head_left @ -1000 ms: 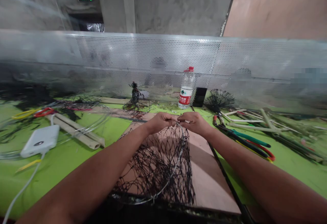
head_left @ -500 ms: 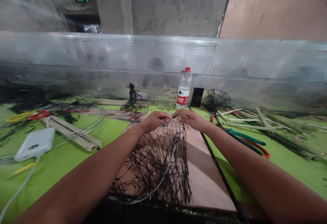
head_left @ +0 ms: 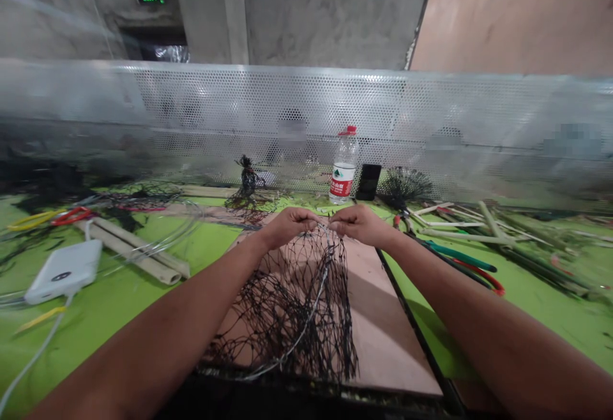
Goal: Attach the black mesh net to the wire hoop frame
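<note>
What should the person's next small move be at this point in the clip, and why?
Probably feed the thin wire a little further along the black net's mesh. The left hand and right hand meet at the top of the mesh, and the wire seems to run through it from there, though the fingers hide the exact spot.

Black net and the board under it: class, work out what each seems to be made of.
The black net looks like thin synthetic cord, matt, knotted into meshes; the exact fibre cannot be told. The board looks like unpainted plywood: flat, matt, pinkish-brown.
</note>
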The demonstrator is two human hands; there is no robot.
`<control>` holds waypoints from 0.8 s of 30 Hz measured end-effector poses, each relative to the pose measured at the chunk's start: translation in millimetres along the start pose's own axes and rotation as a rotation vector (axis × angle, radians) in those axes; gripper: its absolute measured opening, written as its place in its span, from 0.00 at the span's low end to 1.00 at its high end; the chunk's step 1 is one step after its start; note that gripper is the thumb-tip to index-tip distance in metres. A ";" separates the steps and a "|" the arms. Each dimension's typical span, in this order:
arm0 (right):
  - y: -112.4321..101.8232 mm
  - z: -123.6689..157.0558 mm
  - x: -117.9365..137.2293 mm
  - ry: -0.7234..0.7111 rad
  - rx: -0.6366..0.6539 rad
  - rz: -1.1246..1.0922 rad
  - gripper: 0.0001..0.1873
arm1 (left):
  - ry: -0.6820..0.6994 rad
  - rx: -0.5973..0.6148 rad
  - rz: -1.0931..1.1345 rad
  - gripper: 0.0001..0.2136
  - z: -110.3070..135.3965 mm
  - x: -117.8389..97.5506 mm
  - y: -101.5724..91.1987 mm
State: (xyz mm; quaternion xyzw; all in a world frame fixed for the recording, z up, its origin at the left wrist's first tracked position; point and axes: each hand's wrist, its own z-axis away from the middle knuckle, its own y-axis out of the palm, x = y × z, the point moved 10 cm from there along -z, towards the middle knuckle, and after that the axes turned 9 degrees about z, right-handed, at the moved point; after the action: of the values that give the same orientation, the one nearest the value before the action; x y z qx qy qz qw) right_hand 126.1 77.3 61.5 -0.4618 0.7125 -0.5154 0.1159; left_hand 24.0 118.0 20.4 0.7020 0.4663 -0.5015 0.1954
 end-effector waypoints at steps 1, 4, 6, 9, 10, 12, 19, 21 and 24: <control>3.4 0.3 -2.8 0.028 0.012 -0.038 0.15 | 0.010 0.000 -0.017 0.13 -0.1 -1.1 -0.4; 15.4 0.6 -11.7 0.130 0.031 -0.241 0.15 | 0.049 0.003 -0.073 0.13 -0.6 -4.6 -1.4; 25.9 0.6 -15.6 0.192 0.047 -0.390 0.13 | 0.077 -0.013 -0.110 0.14 -1.0 -6.6 -3.3; 42.1 1.4 -19.3 0.275 0.060 -0.579 0.12 | 0.103 -0.036 -0.154 0.14 -1.7 -7.7 -4.9; 47.0 2.0 -20.2 0.302 0.058 -0.641 0.13 | 0.107 -0.039 -0.156 0.14 -1.8 -7.7 -4.8; 56.4 3.6 -21.5 0.357 0.041 -0.789 0.12 | 0.112 -0.042 -0.152 0.14 -2.1 -8.2 -3.9; 76.9 5.2 -17.1 0.427 -0.143 -1.216 0.11 | 0.146 -0.041 -0.195 0.14 -2.3 -16.9 -1.8; 76.9 5.0 -17.0 0.423 -0.179 -1.226 0.11 | 0.154 -0.044 -0.217 0.14 -2.0 -18.1 -3.3; 74.3 3.7 -17.4 0.393 -0.086 -1.089 0.12 | 0.159 -0.064 -0.253 0.14 -0.7 -18.4 -7.1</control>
State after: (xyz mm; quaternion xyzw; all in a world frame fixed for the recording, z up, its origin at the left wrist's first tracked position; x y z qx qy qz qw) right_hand 97.9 91.6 -8.1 -0.6619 0.4007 -0.5472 -0.3192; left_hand 17.2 113.5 38.4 0.6687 0.5807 -0.4498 0.1155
